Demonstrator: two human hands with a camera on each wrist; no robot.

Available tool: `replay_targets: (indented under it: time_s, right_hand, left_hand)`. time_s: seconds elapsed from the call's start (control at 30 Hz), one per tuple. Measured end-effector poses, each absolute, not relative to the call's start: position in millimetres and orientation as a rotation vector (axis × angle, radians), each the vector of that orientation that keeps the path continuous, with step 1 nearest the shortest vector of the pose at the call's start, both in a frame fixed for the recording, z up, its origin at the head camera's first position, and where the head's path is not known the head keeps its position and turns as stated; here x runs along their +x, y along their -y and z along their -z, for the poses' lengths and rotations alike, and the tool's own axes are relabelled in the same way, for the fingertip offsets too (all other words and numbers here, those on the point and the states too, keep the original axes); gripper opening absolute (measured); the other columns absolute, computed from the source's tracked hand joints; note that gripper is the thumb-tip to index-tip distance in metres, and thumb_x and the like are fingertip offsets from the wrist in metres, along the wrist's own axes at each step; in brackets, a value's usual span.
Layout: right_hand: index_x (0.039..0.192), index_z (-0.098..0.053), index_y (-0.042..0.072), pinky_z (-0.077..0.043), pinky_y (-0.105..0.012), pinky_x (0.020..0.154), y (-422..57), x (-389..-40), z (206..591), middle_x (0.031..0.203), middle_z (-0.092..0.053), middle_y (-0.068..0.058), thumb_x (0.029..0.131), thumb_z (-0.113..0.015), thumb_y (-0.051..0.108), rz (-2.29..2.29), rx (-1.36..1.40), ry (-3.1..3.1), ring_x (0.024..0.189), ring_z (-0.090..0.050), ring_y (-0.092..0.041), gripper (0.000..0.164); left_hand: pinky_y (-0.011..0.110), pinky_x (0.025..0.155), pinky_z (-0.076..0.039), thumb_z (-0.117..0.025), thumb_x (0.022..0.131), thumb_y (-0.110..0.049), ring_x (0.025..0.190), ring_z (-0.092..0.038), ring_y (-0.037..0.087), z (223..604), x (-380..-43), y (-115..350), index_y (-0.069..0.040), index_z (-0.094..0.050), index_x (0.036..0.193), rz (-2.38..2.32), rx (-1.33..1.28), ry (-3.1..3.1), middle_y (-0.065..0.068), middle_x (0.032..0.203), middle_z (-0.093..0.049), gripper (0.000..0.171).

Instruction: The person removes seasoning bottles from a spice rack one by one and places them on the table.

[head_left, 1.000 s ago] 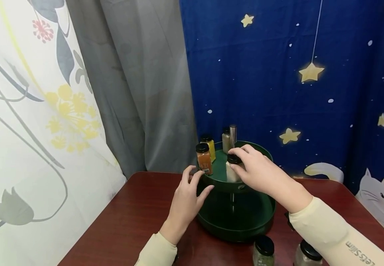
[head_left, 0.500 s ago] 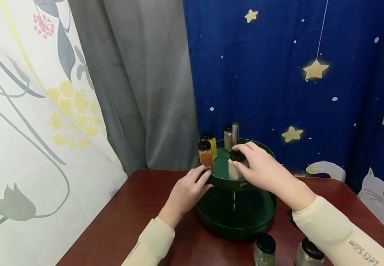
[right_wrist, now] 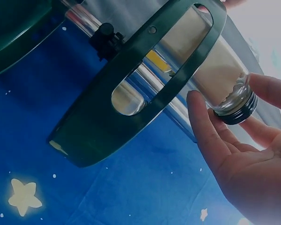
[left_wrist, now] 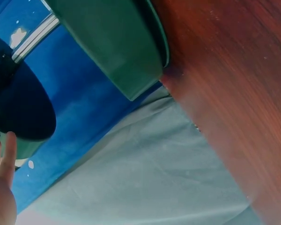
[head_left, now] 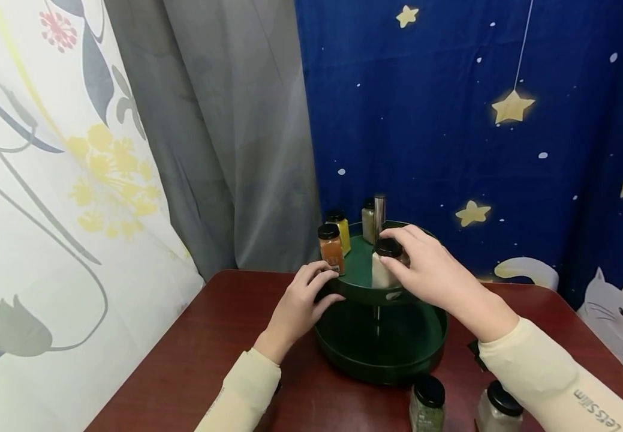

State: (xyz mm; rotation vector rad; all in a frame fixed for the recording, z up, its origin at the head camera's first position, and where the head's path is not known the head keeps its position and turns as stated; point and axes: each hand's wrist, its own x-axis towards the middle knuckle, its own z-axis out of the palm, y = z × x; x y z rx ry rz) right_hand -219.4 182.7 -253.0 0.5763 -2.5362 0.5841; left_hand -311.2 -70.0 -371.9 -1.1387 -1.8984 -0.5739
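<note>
My right hand (head_left: 435, 273) holds a spice jar (head_left: 381, 275) of pale powder by its black lid, upright on the upper tray of a green two-tier rack (head_left: 358, 264). In the right wrist view, fingers and thumb surround the glass jar (right_wrist: 220, 77) at its neck and lid. At the left of the upper tray, my left hand (head_left: 303, 297) grips the rim, fingers over the edge and thumb lower on the outside. A jar of orange powder (head_left: 331, 255) stands right by those fingertips. Part of the left hand (left_wrist: 2, 183) shows against the tray in the left wrist view.
Behind the orange jar stand a yellow jar (head_left: 345, 240) and a greyish one (head_left: 367, 225) near the metal post (head_left: 379, 210). A green-herb jar (head_left: 427, 408) and a pale jar (head_left: 497, 411) stand on the red-brown table (head_left: 181, 360) in front. Curtains (head_left: 268, 150) hang behind.
My left hand has come in from just off the rack and taken hold of the upper tray's rim. The right hand keeps its hold on the pale jar, nearly still.
</note>
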Motion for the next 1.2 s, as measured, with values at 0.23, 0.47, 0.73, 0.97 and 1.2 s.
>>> replay_targets:
  time_s: [0.23, 0.47, 0.73, 0.97, 1.2]
  right_hand:
    - [0.132, -0.054, 0.012, -0.051, -0.033, 0.066, -183.1, -216.0, 249.3, 0.118, -0.054, -0.007, 0.095, -0.062, 0.024, -0.596, 0.579, 2.497, 0.081, -0.053, -0.017, 0.039]
    - [0.132, -0.054, 0.012, -0.051, -0.035, 0.068, -183.1, -211.2, 245.1, 0.119, -0.054, -0.007, 0.095, -0.062, 0.024, -0.591, 0.585, 2.471, 0.084, -0.055, -0.018, 0.039]
    - [0.132, -0.054, 0.012, -0.053, -0.038, 0.07, -184.7, -207.2, 240.0, 0.122, -0.053, -0.007, 0.096, -0.062, 0.025, -0.584, 0.6, 2.421, 0.087, -0.056, -0.018, 0.039]
    - [0.131, -0.055, 0.013, -0.054, -0.039, 0.072, -186.5, -204.0, 236.1, 0.123, -0.053, -0.005, 0.095, -0.062, 0.024, -0.599, 0.588, 2.397, 0.089, -0.057, -0.016, 0.039]
    - [0.129, -0.056, 0.012, -0.056, -0.039, 0.072, -187.2, -198.0, 232.0, 0.121, -0.054, -0.003, 0.093, -0.065, 0.023, -0.627, 0.585, 2.35, 0.089, -0.058, -0.013, 0.038]
  left_hand:
    - [0.034, 0.099, -0.045, -0.077, 0.082, -0.031, 0.121, -0.045, 0.021, 372.0, -310.6, 69.9, -0.013, -0.065, 0.117, 0.628, -1.124, 1.889, 0.005, 0.124, -0.055, 0.041]
    - [0.033, 0.1, -0.046, -0.077, 0.082, -0.025, 0.125, -0.047, 0.021, 373.0, -306.3, 68.5, -0.009, -0.064, 0.119, 0.71, -1.129, 1.892, 0.009, 0.126, -0.055, 0.042]
    - [0.031, 0.098, -0.047, -0.076, 0.083, -0.023, 0.122, -0.05, 0.021, 369.3, -305.2, 67.6, -0.009, -0.066, 0.116, 0.813, -1.143, 1.885, 0.009, 0.124, -0.056, 0.037]
    - [0.033, 0.096, -0.048, -0.075, 0.083, -0.022, 0.115, -0.05, 0.017, 362.8, -305.9, 66.3, -0.012, -0.067, 0.111, 0.92, -1.135, 1.918, 0.007, 0.119, -0.057, 0.03]
    - [0.035, 0.097, -0.048, -0.075, 0.083, -0.026, 0.121, -0.044, 0.02, 364.2, -305.6, 66.0, -0.013, -0.067, 0.115, 0.948, -1.097, 1.974, 0.007, 0.127, -0.052, 0.035]
